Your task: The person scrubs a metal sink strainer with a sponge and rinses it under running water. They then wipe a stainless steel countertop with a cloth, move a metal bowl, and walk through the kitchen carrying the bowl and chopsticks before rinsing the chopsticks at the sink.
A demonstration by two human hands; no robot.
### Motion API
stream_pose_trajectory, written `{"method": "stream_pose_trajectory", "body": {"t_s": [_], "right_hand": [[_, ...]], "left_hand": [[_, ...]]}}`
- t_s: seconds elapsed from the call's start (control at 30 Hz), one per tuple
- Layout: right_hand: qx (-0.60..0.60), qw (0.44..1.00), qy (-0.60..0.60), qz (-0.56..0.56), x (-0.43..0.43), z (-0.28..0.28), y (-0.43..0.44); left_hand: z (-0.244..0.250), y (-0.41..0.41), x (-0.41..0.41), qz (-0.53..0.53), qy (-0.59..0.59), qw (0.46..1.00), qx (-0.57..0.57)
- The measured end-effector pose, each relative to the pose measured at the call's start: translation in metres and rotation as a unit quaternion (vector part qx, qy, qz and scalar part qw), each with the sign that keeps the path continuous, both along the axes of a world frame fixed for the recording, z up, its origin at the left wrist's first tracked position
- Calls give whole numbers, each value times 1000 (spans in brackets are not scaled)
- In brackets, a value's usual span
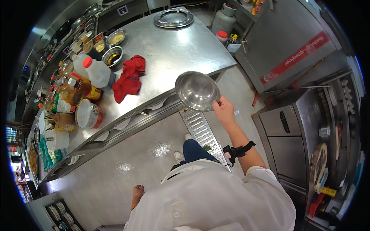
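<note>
My right hand [223,111] grips the rim of a stainless steel bowl [197,91], with the thumb on the near right edge. The bowl shows a bare, shiny inside and is held just off the front edge of the steel worktable [162,55]. Low at my side hangs my left hand [138,190], away from the table, its fingers loosely curled and partly hidden. Nothing shows in it. A crumpled red cloth [130,76] lies on the tabletop left of the bowl. Behind the cloth stands a small metal bowl of dark liquid [112,56].
Bottles, a white plastic jug [98,73] and a lidded tub [88,114] crowd the table's left side. Round metal trays [173,18] lie at its far end. A gas cylinder [224,18] stands beyond. Underfoot runs a drain grate [202,130]; steel cabinets [284,141] stand right.
</note>
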State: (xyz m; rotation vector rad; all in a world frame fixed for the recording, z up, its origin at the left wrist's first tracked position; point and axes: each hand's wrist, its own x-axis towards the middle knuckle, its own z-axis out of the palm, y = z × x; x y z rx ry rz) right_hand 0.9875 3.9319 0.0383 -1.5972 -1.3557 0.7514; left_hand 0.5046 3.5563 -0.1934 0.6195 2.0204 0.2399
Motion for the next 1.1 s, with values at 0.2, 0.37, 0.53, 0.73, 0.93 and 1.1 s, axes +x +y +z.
{"method": "stream_pose_trajectory", "body": {"t_s": [0.2, 0.37, 0.53, 0.73, 0.93, 1.1], "right_hand": [[354, 862, -360, 32, 82, -14, -22], [478, 798, -346, 122, 170, 18, -34], [317, 924, -212, 21, 294, 11, -54], [-45, 978, 162, -126, 430, -30, -88], [-27, 951, 237, -198, 508, -15, -137], [-13, 967, 100, -234, 549, -10, -177]], "left_hand": [[-8, 2, 49, -14, 20, 999, 30], [20, 54, 135, -112, 93, 988, 48], [54, 158, 289, -216, 108, 951, 193], [241, 278, 623, -393, -30, 817, 420], [266, 318, 826, -658, 77, 511, 548], [262, 308, 911, -681, 128, 457, 557]]}}
